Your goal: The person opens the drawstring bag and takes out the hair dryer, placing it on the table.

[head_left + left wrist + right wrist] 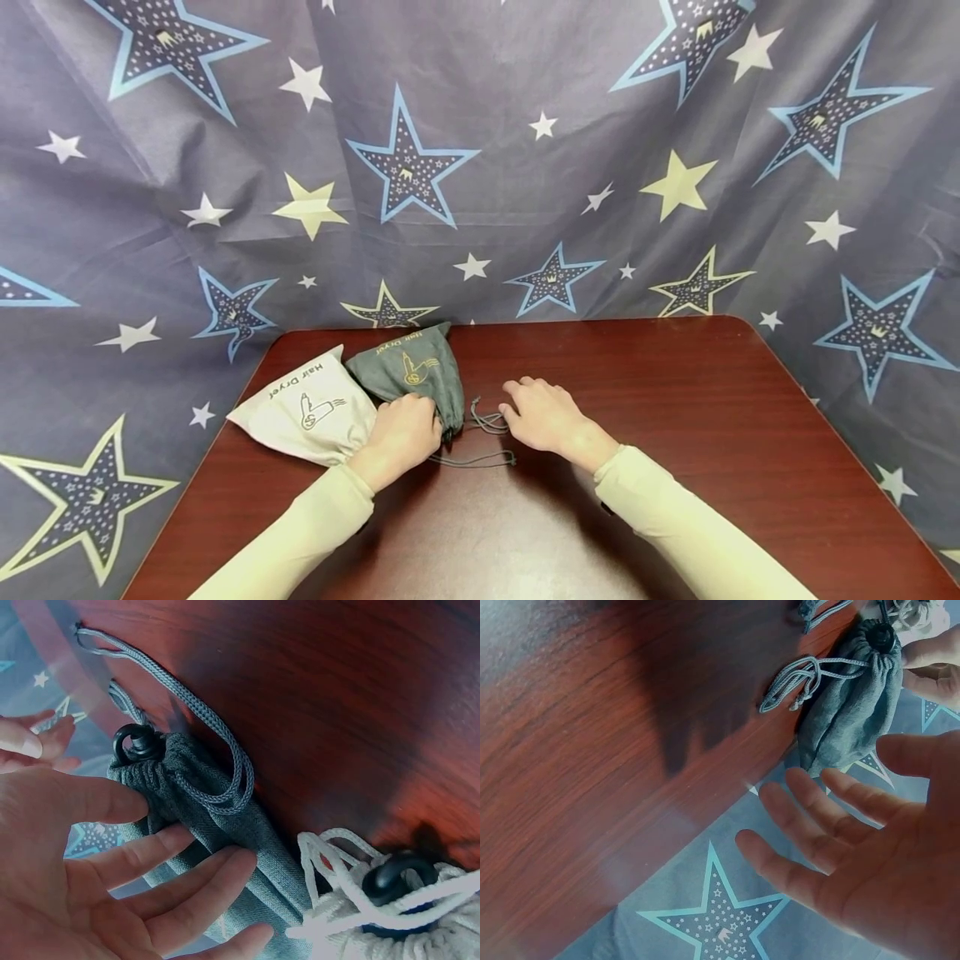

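Note:
A dark grey drawstring bag, printed "Hair Dryer" in yellow, lies at the table's back left. Beside it is a white drawstring bag with the same words in black. My left hand is at the grey bag's gathered neck. In the left wrist view, its loosely spread fingers lie against the grey cloth, below a black cord stopper. My right hand hovers to the right with fingers spread, holding nothing. Its fingertips are near the looped grey cord; whether they touch cannot be told.
The reddish-brown wooden table extends to the right and front of the bags. A star-patterned grey cloth hangs behind the table and down both sides. Another cord strand trails in front of the grey bag.

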`<action>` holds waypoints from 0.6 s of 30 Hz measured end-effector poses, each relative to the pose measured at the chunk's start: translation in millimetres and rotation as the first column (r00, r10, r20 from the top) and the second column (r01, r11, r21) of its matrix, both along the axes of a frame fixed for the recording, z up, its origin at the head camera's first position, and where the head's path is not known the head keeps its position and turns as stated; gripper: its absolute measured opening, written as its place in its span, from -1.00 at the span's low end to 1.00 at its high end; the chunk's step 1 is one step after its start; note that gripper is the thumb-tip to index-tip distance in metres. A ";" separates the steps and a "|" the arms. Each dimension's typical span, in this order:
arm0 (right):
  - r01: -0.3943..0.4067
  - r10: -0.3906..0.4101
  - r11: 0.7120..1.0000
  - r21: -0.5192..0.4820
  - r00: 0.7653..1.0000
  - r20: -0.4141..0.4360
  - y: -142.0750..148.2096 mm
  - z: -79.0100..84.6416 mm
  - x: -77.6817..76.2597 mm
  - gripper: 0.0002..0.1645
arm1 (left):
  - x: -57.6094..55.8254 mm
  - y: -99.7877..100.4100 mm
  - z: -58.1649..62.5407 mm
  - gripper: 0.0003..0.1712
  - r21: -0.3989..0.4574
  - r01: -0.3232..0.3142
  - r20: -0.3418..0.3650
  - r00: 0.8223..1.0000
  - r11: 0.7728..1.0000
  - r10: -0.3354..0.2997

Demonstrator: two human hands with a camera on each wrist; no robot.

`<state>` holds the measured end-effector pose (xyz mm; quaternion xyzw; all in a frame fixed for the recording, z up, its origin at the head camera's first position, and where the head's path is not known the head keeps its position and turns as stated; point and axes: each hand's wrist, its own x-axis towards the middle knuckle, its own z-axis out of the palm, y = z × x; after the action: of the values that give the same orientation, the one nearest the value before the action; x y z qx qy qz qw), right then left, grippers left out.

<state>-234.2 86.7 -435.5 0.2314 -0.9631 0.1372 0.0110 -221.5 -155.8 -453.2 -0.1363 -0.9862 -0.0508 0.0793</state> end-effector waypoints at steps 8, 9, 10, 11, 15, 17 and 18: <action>-0.003 0.003 1.000 -0.012 1.000 0.001 -0.8 0.2 0.6 -0.50 | 0.8 5.8 1.1 -0.77 0.001 0.019 -0.007 1.000 1.000 -0.019; -0.002 0.002 1.000 -0.014 1.000 0.004 -0.7 0.2 0.7 -0.50 | 1.2 6.6 1.2 -0.77 0.000 0.022 -0.010 1.000 1.000 -0.022; -0.001 0.001 1.000 -0.016 1.000 0.006 -0.7 0.0 0.9 -0.50 | 1.5 7.3 1.3 -0.78 -0.001 0.024 -0.012 1.000 1.000 -0.024; -0.001 0.001 1.000 -0.018 1.000 0.009 -0.7 -0.2 1.1 -0.50 | 1.9 7.9 1.0 -0.77 -0.005 0.024 -0.012 1.000 1.000 -0.024; -0.001 0.002 1.000 -0.030 1.000 0.024 -0.6 -1.5 1.8 -0.49 | 3.0 10.8 0.3 -0.78 -0.013 0.037 -0.029 0.999 0.999 -0.037; -0.002 0.003 0.999 -0.040 1.000 0.028 -0.7 -2.6 1.8 -0.49 | 3.5 12.2 0.0 -0.77 -0.010 0.044 -0.038 0.998 0.999 -0.044; -0.001 0.002 0.999 -0.044 1.000 0.028 -0.8 -3.4 1.6 -0.49 | 3.6 12.9 0.1 -0.77 -0.008 0.048 -0.044 0.998 0.999 -0.048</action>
<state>-232.6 85.9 -438.9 0.2298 -0.9598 0.1614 0.0022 -217.9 -142.9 -453.1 -0.1613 -0.9808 -0.0462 0.0993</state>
